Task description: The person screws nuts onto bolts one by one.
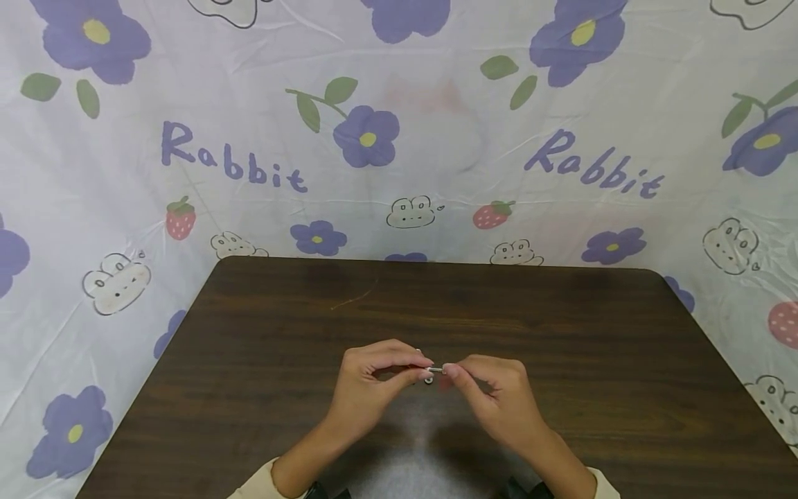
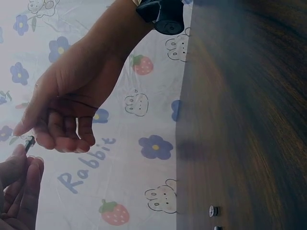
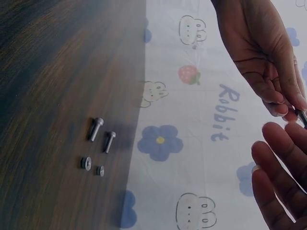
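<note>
A small metal bolt (image 1: pixel 436 369) bridges the fingertips of both hands, held level low over the table. My left hand (image 1: pixel 377 378) pinches one end between thumb and fingers. Thumb and forefinger of my right hand (image 1: pixel 499 391) close on the other end. In the left wrist view the bolt (image 2: pixel 29 142) rises from the left hand (image 2: pixel 21 184), its tip right at the right hand's (image 2: pixel 72 96) thumb. Seen from the right wrist, the left hand (image 3: pixel 264 52) is above and the right hand (image 3: pixel 278 177) below, its other fingers spread; the bolt is partly hidden.
Below the hands on the dark wooden table (image 1: pixel 280 333) lie a larger bolt (image 3: pixel 96 128), a smaller bolt (image 3: pixel 110 142), a wide round nut (image 3: pixel 86 163) and a small nut (image 3: pixel 100 171). Farther back is a thin thread (image 1: pixel 353 300). A patterned cloth (image 1: pixel 436 166) hangs behind and beside the table.
</note>
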Demonstrator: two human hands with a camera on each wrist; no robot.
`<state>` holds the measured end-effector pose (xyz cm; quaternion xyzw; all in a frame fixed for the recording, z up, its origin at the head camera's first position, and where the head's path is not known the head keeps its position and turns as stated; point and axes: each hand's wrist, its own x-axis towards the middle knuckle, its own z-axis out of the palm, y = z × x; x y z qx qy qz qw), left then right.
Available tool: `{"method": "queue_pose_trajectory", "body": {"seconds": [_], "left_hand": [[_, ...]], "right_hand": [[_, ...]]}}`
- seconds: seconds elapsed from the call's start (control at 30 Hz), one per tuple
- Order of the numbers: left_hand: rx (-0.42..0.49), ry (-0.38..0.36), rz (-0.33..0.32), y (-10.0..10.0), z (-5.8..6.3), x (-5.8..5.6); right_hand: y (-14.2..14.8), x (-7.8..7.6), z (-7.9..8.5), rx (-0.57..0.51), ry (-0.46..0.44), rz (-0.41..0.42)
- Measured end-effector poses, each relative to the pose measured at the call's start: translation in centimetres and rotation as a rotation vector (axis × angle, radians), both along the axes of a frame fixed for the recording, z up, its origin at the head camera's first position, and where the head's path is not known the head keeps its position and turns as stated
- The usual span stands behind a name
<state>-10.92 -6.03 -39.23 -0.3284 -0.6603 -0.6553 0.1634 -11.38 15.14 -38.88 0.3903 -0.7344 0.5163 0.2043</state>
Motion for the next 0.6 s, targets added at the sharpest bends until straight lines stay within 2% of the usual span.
{"method": "queue_pose_trajectory", "body": {"seconds": [0.23,0.43,0.6], "left_hand": [[-0.009,0.012,0.026,0.01,0.06,0.05],[-0.007,0.026,0.03,-0.02,0.13,0.05],[-0.002,0.024,0.021,-0.04,0.04,0.03]], "right_hand": [[0.03,0.03,0.22,-0.018,0.038,-0.04],[-0.04,-0.18,0.16,-0.014,0.094,-0.024],[-0.04,-0.2,0.02,-0.015,0.098,-0.022]]}}
